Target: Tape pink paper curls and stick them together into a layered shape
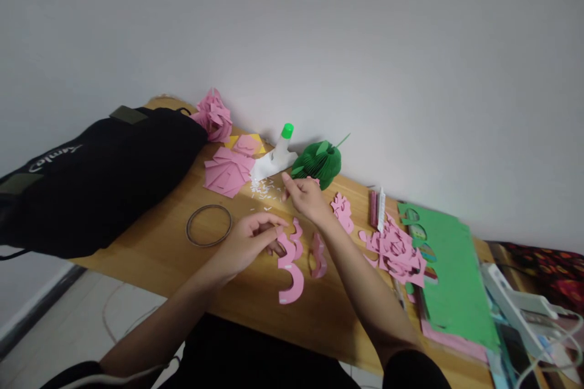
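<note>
My left hand (252, 236) rests on the wooden table (255, 304), fingers curled and pinching the top of a pink paper cut-out (292, 267) shaped like linked curves. A second pink curved piece (318, 255) lies just to its right. My right hand (305, 196) reaches further back, fingers closed near small white paper scraps (262, 188), right in front of a green honeycomb paper ball (319, 162). What those fingers hold, if anything, is too small to make out.
A black bag (95, 185) fills the table's left end. A thin ring (208, 225) lies in front of folded pink paper (228, 171). A glue bottle with green cap (279, 151) leans by the wall. Pink offcuts (396, 250) and green sheets (444, 279) lie right.
</note>
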